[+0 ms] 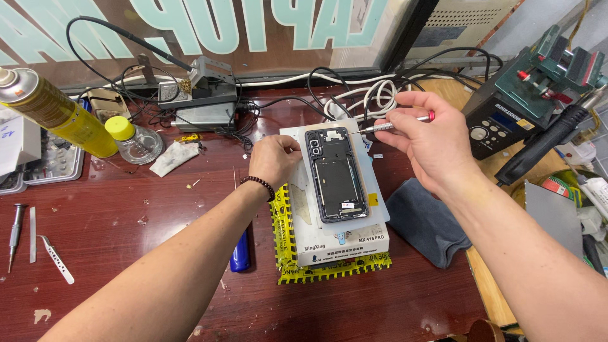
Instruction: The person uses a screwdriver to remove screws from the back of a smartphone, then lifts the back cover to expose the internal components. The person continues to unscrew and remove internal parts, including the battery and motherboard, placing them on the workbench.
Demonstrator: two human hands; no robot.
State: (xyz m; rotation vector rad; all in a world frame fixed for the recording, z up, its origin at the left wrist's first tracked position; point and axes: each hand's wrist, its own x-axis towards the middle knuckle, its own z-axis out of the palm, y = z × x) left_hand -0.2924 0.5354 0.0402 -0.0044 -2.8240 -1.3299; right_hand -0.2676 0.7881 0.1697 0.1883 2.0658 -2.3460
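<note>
1. Centrally, one opened phone (335, 174) lies on one white pad (342, 244) mid-table (114, 215)
2. Left hand (273, 158) presses its left edge, fingers curled
3. Right hand (430, 136) pinches one screwdriver (389, 125) at its top corner

Phone (335, 174) lies on pad (373, 237); cloth (425, 221) right; spray can (54, 111) far left.

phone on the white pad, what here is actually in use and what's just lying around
In use:
phone
white pad
screwdriver
left hand
right hand

Lying about:
spray can
tweezers
blue lighter
grey cloth
small jar
</note>
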